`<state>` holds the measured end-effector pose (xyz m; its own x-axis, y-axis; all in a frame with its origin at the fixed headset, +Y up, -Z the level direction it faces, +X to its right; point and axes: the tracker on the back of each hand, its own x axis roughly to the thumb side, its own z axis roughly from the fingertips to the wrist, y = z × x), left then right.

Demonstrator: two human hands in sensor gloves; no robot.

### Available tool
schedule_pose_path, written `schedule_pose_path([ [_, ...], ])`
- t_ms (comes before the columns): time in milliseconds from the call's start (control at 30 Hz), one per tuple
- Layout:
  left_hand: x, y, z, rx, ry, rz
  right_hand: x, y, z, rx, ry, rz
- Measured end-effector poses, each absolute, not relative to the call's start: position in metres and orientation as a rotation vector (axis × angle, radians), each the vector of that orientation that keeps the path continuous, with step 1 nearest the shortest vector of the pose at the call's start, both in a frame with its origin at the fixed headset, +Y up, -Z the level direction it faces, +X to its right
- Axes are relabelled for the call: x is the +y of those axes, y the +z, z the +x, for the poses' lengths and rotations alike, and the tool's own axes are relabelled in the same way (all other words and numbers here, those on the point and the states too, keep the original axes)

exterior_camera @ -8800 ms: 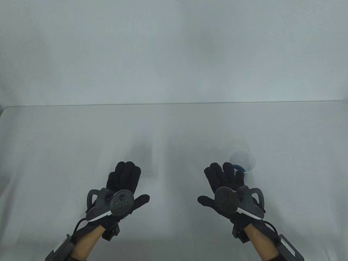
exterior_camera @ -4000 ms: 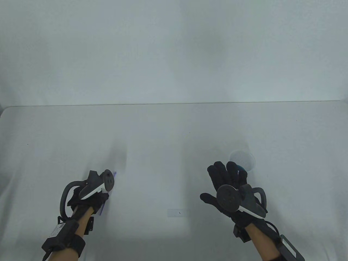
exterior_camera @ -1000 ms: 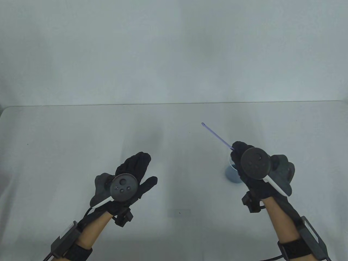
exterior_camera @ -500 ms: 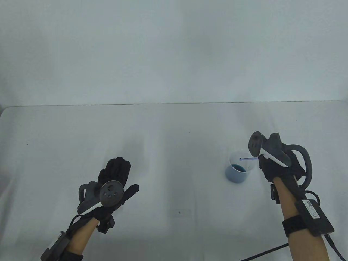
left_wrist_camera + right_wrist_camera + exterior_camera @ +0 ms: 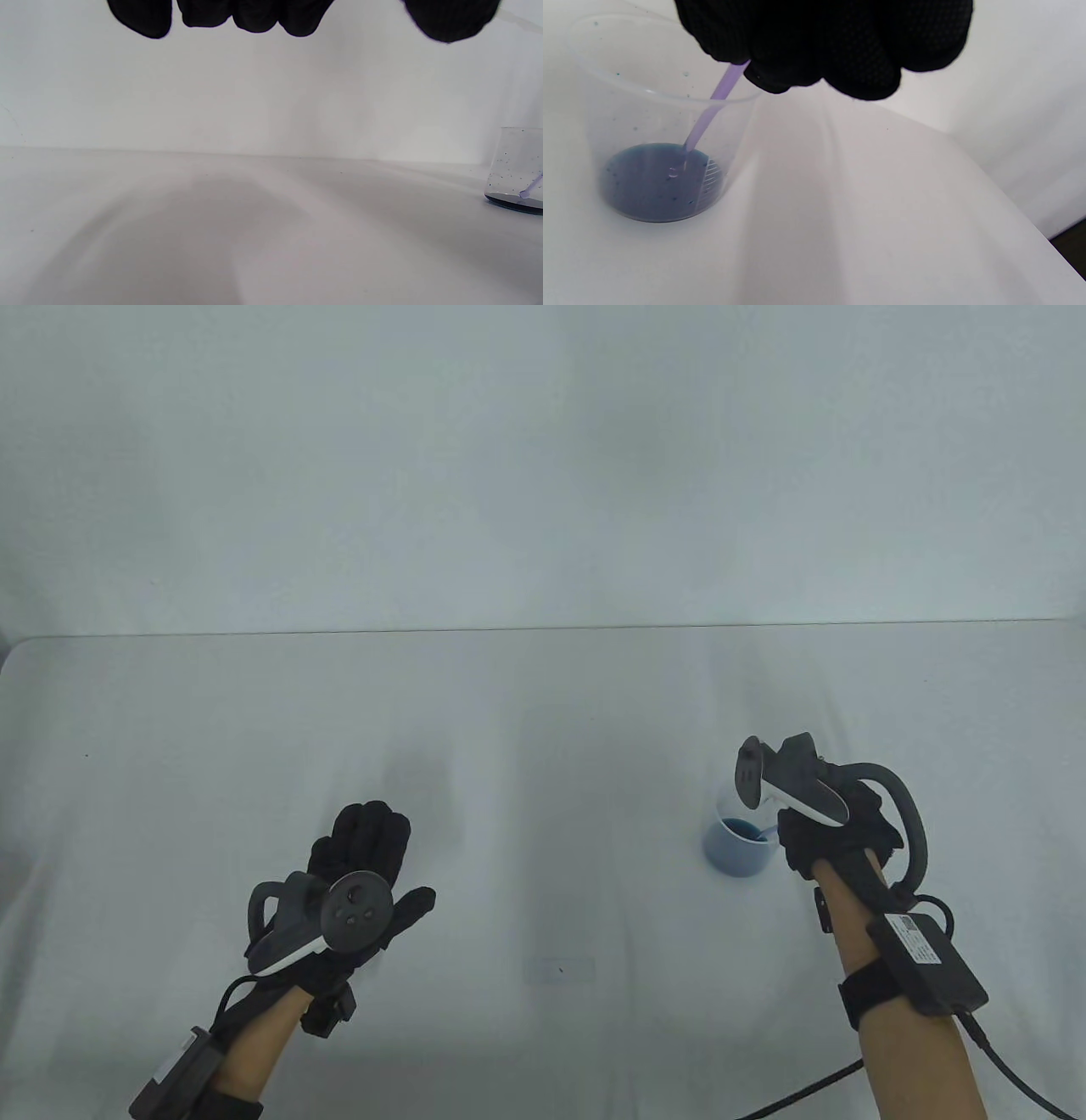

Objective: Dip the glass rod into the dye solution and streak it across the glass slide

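A clear plastic cup [image 5: 736, 853] holding blue dye [image 5: 655, 182] stands on the table at the right. My right hand [image 5: 802, 831] grips a thin purple glass rod [image 5: 710, 106] and holds it slanted down into the cup [image 5: 649, 95], with the tip in the dye. The rod barely shows in the table view [image 5: 766, 833]. The glass slide [image 5: 558, 970] lies flat near the front middle, faint against the table. My left hand [image 5: 366, 836] is open and holds nothing, fingers spread above the table at the left. The left wrist view shows the cup [image 5: 515, 169] at its right edge.
The white table [image 5: 543, 712] meets a white wall at its far edge. A black cable [image 5: 814, 1090] trails from my right wrist along the front right. A dark gap shows past the table's edge in the right wrist view [image 5: 1071, 250].
My right hand has come down and slightly left over the cup, and the rod has tilted down so its tip now sits in the dye. My left hand has hardly moved.
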<state>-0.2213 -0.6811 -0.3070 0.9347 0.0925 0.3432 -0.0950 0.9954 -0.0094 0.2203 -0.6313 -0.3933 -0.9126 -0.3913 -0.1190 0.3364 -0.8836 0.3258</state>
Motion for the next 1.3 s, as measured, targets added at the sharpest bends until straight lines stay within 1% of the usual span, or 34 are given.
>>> schedule_pose_path([
  [167,-0.681,-0.307,-0.220,-0.351,0.091,0.004,-0.635,-0.394,0.216,-0.437,-2.719,0.236],
  [333,-0.681,-0.307,-0.219,-0.348,0.079,0.000,-0.636,-0.397,0.215,-0.405,-2.696,0.262],
  [433,-0.681,-0.307,-0.219,-0.344,0.076,0.000,-0.634,-0.397,0.216,-0.461,-2.684,0.256],
  [633,-0.681,-0.307,-0.220,-0.340,0.083,0.001,-0.616,-0.396,0.217,-0.410,-2.728,0.259],
  [733,-0.681,-0.307,-0.220,-0.340,0.083,0.002,-0.612,-0.397,0.218,-0.409,-2.724,0.266],
  [800,-0.681,-0.308,-0.220,-0.340,0.082,0.001,-0.613,-0.397,0.219,-0.419,-2.724,0.268],
  [1033,-0.681,-0.308,-0.220,-0.341,0.079,-0.004,-0.632,-0.398,0.216,-0.481,-2.701,0.245],
  [1300,-0.682,-0.308,-0.220,-0.340,0.074,-0.010,-0.637,-0.401,0.212,-0.473,-2.703,0.243],
])
